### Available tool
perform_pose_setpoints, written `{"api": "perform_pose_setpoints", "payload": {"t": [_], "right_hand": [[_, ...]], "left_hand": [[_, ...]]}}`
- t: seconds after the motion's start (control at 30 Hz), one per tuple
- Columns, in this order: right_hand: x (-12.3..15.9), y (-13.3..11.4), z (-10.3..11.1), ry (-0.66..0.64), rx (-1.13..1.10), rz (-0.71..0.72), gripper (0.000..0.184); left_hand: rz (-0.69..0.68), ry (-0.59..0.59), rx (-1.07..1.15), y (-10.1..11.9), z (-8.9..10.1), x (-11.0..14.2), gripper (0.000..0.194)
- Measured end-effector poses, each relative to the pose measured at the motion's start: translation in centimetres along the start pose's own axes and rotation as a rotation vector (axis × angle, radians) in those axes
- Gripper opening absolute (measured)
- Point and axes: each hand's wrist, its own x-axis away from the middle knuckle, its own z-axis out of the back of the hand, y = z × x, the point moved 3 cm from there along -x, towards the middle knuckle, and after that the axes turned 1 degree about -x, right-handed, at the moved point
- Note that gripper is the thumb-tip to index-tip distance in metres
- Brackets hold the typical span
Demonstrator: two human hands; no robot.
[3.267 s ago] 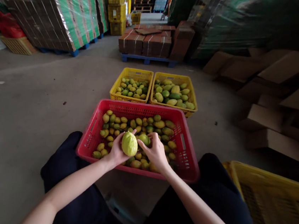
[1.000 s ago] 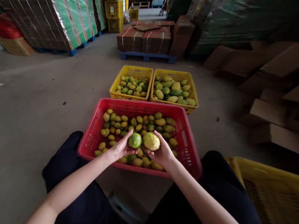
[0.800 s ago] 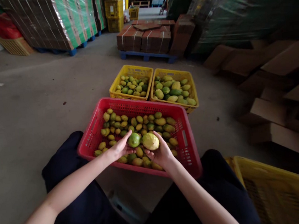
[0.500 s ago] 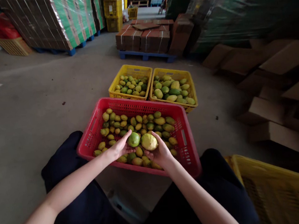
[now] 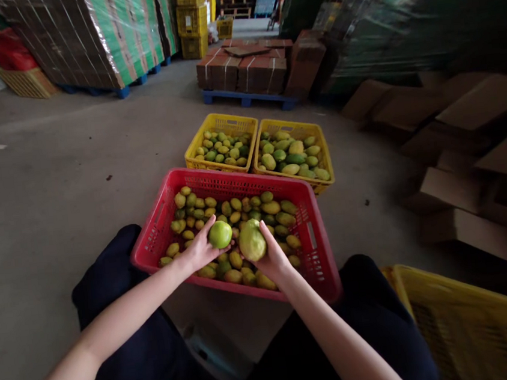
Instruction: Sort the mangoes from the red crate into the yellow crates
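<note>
Above the red crate (image 5: 325, 249), my left hand (image 5: 200, 251) holds a green lemon (image 5: 220, 234), its thumb along the upper side. Close beside it, my right hand (image 5: 275, 259) is wrapped round a larger yellow-green lemon (image 5: 252, 241), thumb on the right side. A narrow gap parts the two fruits. Many yellow and green lemons (image 5: 233, 277) lie loose in the red crate under both hands. The fingertips beneath the held fruits are partly hidden.
Two yellow crates of lemons, one at left (image 5: 190, 154) and one at right (image 5: 326, 161), stand behind the red crate. A yellow crate (image 5: 473, 297) sits at lower right. Cardboard boxes (image 5: 471, 239) lie at right. Flattened cartons (image 5: 263, 71) rest on a blue pallet (image 5: 246, 99).
Both lemons have turned in my hands, the right one now more upright. My left hand has shifted slightly left with its fruit, widening the gap between them.
</note>
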Motion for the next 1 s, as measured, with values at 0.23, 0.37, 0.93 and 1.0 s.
{"api": "perform_pose_setpoints", "payload": {"t": [0.23, 0.37, 0.93, 1.0], "right_hand": [[0.1, -0.1, 0.1, 0.177, -0.014, -0.007, 0.017], [0.0, -0.1, 0.4, 0.144, -0.054, -0.059, 0.022], [0.3, -1.2, 0.0, 0.082, -0.007, 0.067, 0.021], [0.7, -1.2, -0.3, 0.079, 0.009, 0.029, 0.021]], "left_hand": [[-0.004, 0.074, 0.036, -0.2, 0.4, -0.1, 0.038], [-0.001, 0.104, -0.017, -0.2, 0.6, 0.0, 0.035], [-0.110, 0.156, 0.057, -0.2, 0.5, -0.2, 0.027], [-0.145, 0.136, 0.015, 0.2, 0.5, 0.0, 0.026]]}}
